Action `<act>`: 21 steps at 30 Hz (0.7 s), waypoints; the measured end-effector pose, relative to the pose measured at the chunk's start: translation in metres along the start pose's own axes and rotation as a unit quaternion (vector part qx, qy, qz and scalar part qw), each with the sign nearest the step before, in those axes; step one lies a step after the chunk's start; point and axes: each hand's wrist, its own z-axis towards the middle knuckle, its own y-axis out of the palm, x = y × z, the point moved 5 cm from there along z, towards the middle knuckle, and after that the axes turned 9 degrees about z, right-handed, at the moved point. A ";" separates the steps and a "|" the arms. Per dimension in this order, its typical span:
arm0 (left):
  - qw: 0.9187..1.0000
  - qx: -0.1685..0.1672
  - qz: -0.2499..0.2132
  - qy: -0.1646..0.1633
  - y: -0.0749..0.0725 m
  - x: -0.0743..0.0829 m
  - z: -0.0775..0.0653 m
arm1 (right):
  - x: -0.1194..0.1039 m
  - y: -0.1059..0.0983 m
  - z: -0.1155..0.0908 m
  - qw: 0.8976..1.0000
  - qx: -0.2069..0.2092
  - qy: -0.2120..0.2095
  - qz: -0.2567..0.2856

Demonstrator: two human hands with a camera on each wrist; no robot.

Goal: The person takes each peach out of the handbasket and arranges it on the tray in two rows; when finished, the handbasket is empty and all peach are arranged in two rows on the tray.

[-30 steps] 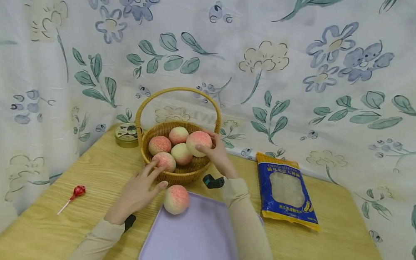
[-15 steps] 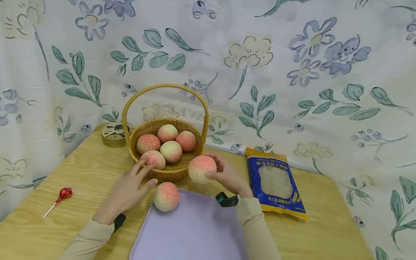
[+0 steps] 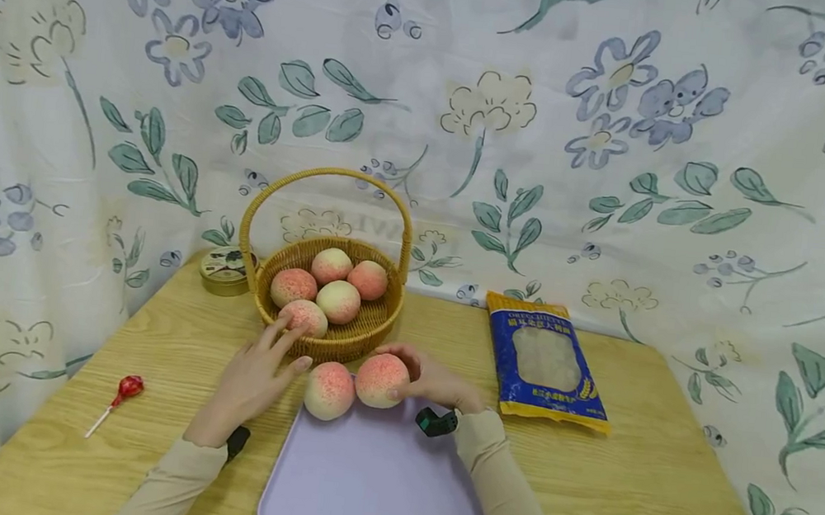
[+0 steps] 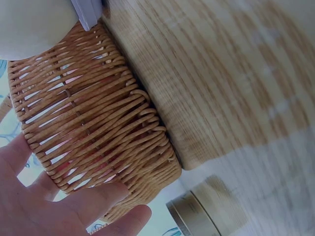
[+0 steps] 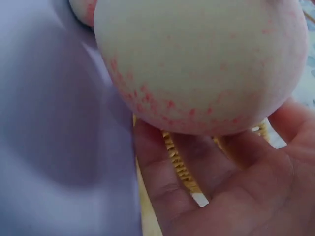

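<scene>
My right hand (image 3: 438, 380) grips a pink-and-cream peach (image 3: 381, 381) over the far edge of the lilac tray (image 3: 375, 486). In the right wrist view my fingers (image 5: 167, 182) curl under that peach (image 5: 197, 69). Beside it, a second peach (image 3: 330, 390) sits at the tray's far left corner. My left hand (image 3: 259, 375) has its fingers spread at the front rim of the wicker basket (image 3: 367, 344), fingertips overlapping the nearest peach (image 3: 304, 317) inside. In the left wrist view the fingers (image 4: 93, 201) lie against the basket's woven side (image 4: 88, 118). Several peaches lie in the basket.
A round tin (image 3: 226, 271) stands left of the basket, whose tall handle (image 3: 331, 172) arches above it. A blue-and-yellow pasta bag (image 3: 548, 360) lies at the back right. Near the table's left edge is a red lollipop (image 3: 130, 386). A floral curtain (image 3: 431, 69) hangs behind the table.
My right hand has carried the peach out of the basket, toward me and down to the tray, beside the other peach. The left hand has stayed at the basket rim.
</scene>
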 end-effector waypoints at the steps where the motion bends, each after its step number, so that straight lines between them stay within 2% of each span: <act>1: 1.000 0.000 0.000 -0.001 0.000 0.000 0.000 | 0.001 0.001 0.000 1.000 -0.005 0.000 0.003; 8: 1.000 0.001 0.004 -0.004 0.000 -0.002 -0.002 | 0.008 0.008 0.004 0.997 -0.077 0.000 0.028; 13: 1.000 -0.002 0.001 -0.005 0.000 -0.004 -0.002 | 0.009 0.013 0.010 0.991 -0.122 -0.016 0.047; 17: 1.000 -0.004 -0.001 -0.003 0.000 -0.003 0.000 | 0.009 0.015 0.012 0.989 -0.135 -0.023 0.061; 21: 1.000 -0.007 -0.001 0.000 0.001 -0.002 0.001 | 0.006 0.012 0.010 0.988 -0.130 -0.028 0.078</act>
